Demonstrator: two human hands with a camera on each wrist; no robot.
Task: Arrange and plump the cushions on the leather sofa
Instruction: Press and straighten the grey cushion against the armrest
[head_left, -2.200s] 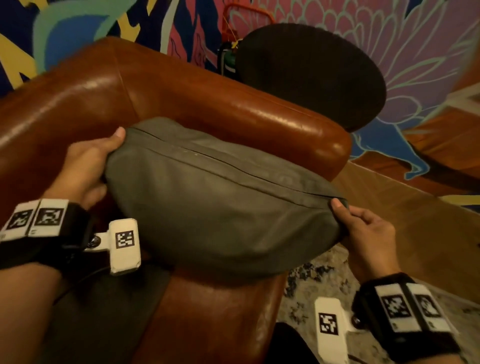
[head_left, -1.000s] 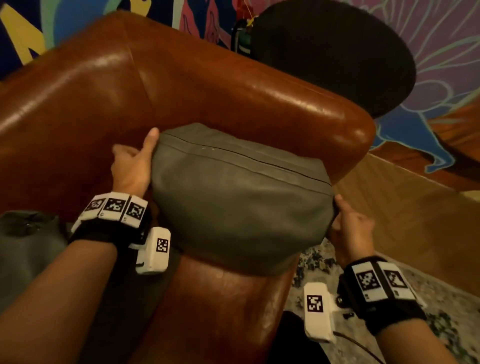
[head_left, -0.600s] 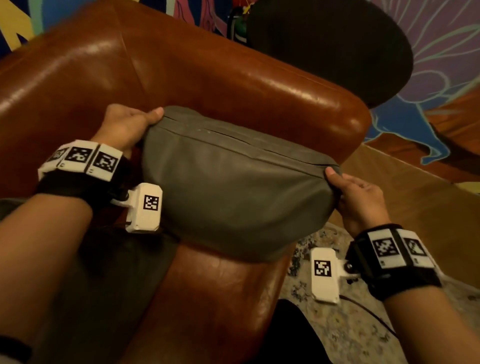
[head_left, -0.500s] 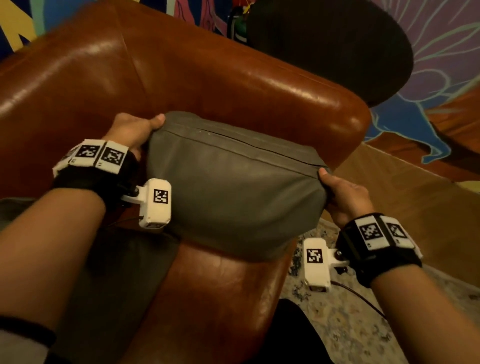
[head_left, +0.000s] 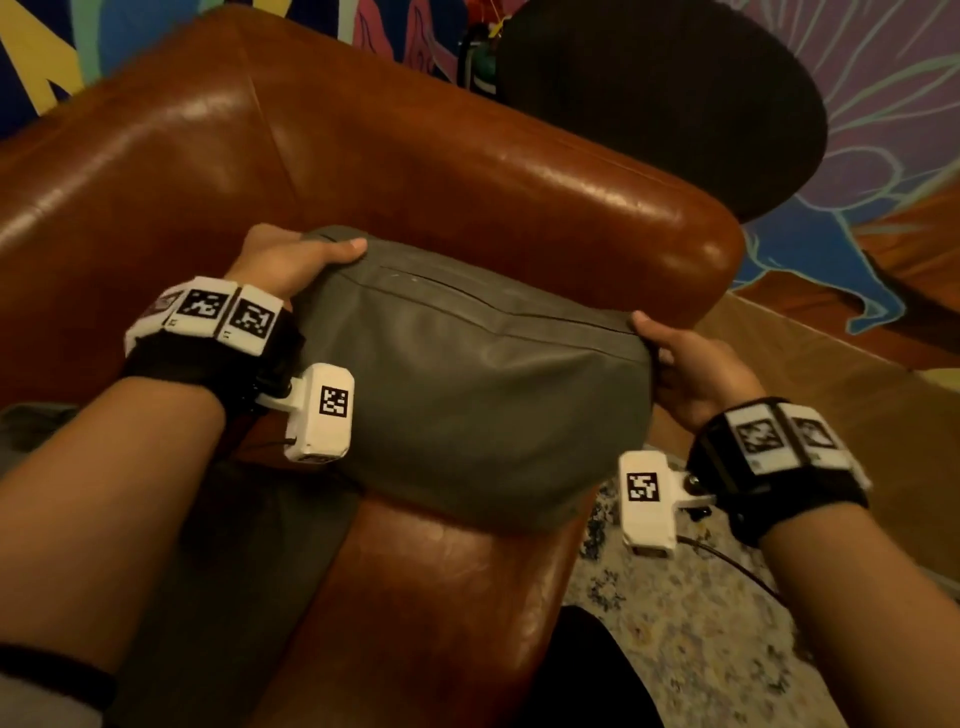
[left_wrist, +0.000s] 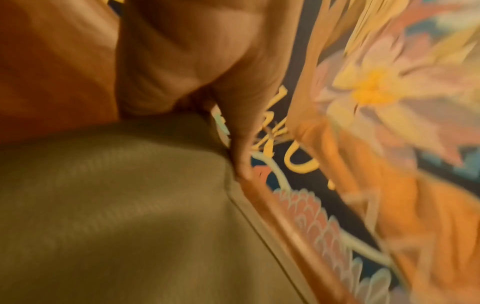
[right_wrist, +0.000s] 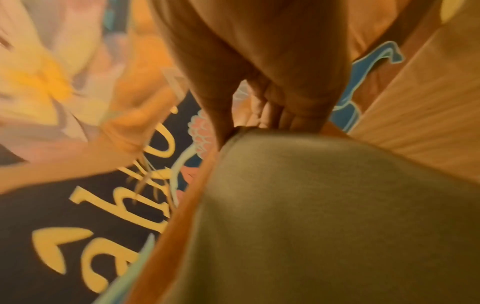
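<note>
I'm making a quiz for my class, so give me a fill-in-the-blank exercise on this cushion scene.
1. Both hands grip the ends of a ____ cushion.
2. The cushion rests against the sofa made of brown ____.
3. The left hand has its ____ on top of the cushion's edge.
4. The right hand is beside the sofa's ____.

Missing words: grey; leather; thumb; armrest
</note>
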